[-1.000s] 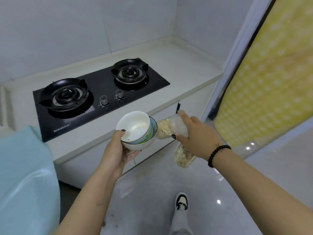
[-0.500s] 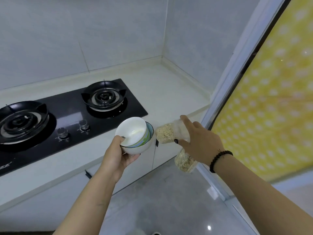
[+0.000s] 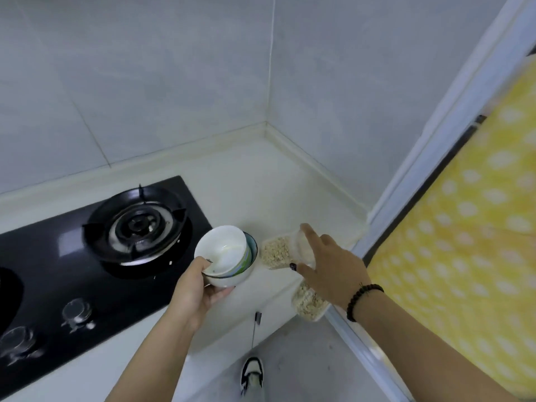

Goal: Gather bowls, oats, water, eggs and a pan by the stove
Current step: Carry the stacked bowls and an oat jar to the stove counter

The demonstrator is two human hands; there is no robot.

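I note the left hand gripping the rim of nested round glazed bowls, tilted above the pale countertop beside the black glass stove. The right hand clasps two clear plastic oat containers (flaky contents visible) at the counter's edge.

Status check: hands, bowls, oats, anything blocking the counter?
Left hand grips stacked bowls. Right hand grips two oat containers. Nothing blocking counter beside stove.

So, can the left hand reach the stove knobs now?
Probably not freely: the left hand grips the stacked bowls. The knobs lie near with nothing between, but the bowls should go down first.
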